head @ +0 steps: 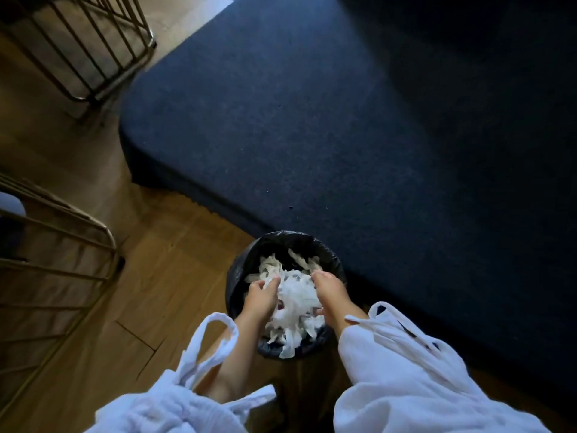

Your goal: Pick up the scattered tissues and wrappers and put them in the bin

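A round bin (237,276) lined with a black bag stands on the wooden floor beside a dark blue bed. It is heaped with crumpled white tissues (296,295), and one strip hangs over the near rim. Both hands are inside the bin's mouth, one on each side of the heap. My left hand (260,300) has its fingers curled into the tissues at the left. My right hand (331,295) presses against the heap from the right, fingers pointing down into it. White robe sleeves cover both forearms.
The dark blue bed (359,135) fills the right and upper part of the view, with a few small specks on it. Gold wire-frame furniture (93,57) stands at the upper left, and another wire frame (56,260) at the left edge. Wooden floor (156,260) lies between them.
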A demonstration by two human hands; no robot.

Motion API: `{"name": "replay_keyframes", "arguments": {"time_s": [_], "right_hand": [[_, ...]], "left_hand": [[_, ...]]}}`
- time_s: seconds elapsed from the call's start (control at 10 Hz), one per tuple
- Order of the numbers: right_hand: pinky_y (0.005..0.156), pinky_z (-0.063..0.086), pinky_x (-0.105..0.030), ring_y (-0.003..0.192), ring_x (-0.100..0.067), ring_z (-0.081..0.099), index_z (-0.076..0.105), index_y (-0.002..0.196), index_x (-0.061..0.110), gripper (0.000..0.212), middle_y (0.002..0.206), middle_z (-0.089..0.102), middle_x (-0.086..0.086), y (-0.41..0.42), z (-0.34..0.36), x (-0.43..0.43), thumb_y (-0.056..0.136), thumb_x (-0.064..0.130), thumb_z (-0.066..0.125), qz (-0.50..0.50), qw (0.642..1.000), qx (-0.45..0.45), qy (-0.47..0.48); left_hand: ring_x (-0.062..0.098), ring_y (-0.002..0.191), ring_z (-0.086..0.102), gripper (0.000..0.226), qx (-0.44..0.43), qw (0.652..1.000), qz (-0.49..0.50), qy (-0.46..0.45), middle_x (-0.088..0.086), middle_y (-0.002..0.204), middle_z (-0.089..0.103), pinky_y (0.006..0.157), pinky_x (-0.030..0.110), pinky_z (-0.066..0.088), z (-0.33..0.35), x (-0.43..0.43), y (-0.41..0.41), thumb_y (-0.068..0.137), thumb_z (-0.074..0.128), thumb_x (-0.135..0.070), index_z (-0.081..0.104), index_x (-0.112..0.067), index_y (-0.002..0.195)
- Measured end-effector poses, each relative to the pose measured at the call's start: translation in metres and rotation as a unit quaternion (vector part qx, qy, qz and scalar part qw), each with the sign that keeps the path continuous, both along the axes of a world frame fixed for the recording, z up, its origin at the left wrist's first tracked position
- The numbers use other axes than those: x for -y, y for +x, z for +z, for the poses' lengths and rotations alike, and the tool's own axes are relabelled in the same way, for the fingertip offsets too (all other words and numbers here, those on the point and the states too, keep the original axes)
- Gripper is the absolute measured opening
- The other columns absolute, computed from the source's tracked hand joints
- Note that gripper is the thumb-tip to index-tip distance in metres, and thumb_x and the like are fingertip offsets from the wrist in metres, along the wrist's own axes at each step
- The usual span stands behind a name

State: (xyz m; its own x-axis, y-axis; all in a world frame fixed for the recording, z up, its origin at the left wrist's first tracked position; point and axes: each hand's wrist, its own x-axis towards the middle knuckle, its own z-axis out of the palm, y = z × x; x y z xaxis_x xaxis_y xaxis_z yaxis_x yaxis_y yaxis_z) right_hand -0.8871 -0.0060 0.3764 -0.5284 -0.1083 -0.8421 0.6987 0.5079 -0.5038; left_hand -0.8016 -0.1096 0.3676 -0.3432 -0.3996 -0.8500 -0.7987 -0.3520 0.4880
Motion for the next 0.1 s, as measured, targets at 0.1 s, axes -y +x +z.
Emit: {"name": "replay_keyframes", "arguments": {"time_s": [0.1], "right_hand": [[0.072,0.036,-0.034,0.081,-0.022,0.042,0.047,0.117,-0.008,0.039,0.086,0.043,-0.006,-0.0012,0.0043,0.0003,0.090,0.018,0.038,0.002,1.000,0.000,0.011]], "left_hand": [[0.015,0.073,0.053,0.052,0.018,1.000,-0.023,0.012,0.010,0.104,0.060,0.070,0.031,0.046,0.0042,0.0018,-0.0035,0.092,0.046,-0.046,0.043,-0.009,0.128]]}}
